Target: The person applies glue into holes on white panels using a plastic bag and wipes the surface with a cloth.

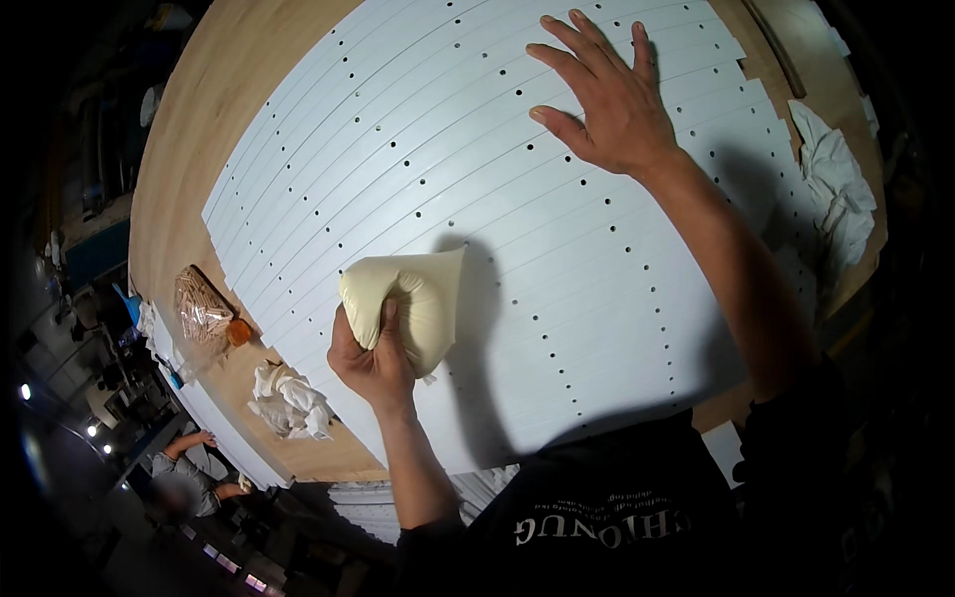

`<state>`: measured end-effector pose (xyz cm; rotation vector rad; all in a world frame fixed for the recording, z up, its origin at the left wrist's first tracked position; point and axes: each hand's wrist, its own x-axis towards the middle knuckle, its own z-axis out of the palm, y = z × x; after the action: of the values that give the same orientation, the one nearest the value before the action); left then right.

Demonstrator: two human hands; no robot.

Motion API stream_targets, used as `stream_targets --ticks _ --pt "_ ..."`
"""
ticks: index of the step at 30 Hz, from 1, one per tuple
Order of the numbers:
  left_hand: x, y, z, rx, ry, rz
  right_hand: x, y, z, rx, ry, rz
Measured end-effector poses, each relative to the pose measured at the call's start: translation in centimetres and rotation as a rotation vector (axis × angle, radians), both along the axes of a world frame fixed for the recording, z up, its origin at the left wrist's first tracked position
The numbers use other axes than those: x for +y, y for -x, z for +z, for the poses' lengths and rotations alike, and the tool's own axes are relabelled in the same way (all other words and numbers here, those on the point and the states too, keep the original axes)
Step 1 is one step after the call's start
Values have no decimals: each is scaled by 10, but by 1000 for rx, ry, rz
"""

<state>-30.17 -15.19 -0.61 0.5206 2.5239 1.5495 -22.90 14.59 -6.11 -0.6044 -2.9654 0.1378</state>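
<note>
My left hand (pixel 373 353) is closed round the gathered side of a soft, bulging cream-coloured bag (pixel 428 308). What fills the bag does not show. It is held over long white boards (pixel 398 209), laid edge to edge and dotted with rows of small dark holes. Farther off to the right, my right hand (pixel 617 114) is spread over the same boards, thumb and fingers apart and nothing in it. Whether its fingertips touch the boards I cannot tell.
The boards lie on a wooden table (pixel 214 85). At its left edge are a clear bag of wooden dowels (pixel 202 308), an orange cap (pixel 239 331) and a crumpled white cloth (pixel 288 401). Another white cloth (pixel 836 179) lies at right. A person (pixel 184 483) is at lower left.
</note>
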Motion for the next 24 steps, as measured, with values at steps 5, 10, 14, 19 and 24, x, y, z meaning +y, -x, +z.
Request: stream_targets --ticks 5,10,14,19,24 --pt "1 1 -4 23 95 -57 3 -1 -21 249 -9 26" --pt "-32 18 -37 332 381 -109 -8 22 3 248 63 54" --pt "-2 9 17 151 17 63 -9 11 -1 231 -49 41" --pt "-54 -28 -20 -884 -673 263 -18 1 -5 269 6 112" --pt "-81 -71 -20 -1150 -1554 -7 -27 -9 4 502 386 -22"
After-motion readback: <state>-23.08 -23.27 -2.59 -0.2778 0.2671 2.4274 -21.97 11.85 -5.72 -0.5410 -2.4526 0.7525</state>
